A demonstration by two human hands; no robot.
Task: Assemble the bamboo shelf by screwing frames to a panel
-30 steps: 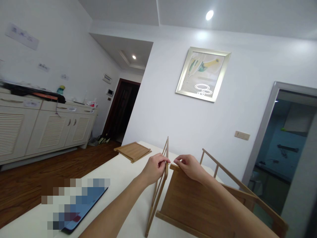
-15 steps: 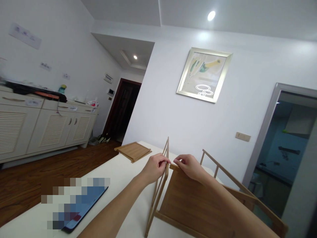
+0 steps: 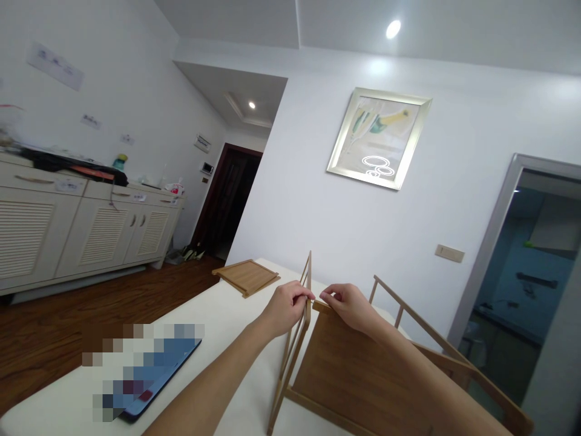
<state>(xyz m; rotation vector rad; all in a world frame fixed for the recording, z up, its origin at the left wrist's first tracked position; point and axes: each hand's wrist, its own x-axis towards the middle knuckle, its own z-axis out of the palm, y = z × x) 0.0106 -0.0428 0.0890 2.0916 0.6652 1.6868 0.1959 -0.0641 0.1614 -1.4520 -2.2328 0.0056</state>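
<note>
My left hand (image 3: 285, 307) is closed around the upper part of a thin wooden frame (image 3: 295, 363) standing on edge on the white table (image 3: 240, 357). Right of it, a brown wooden panel (image 3: 349, 369) with a rail along its edge is joined to another slatted side frame (image 3: 424, 318). My right hand (image 3: 348, 303) rests at the panel's upper corner, its thumb and forefinger pinched together. Whatever lies between those fingertips is too small to make out. A narrow gap separates the two hands' fingertips.
Another wooden panel (image 3: 249, 277) lies flat at the table's far left corner. A blue flat tray-like object (image 3: 167, 369), partly pixelated, lies near the left edge. A white cabinet (image 3: 104, 224) lines the left wall. Beyond the table stands a white wall.
The whole view has shifted slightly, with the scene sliding a little to the right. Both hands keep nearly the same pose at the frame and the panel's corner.
</note>
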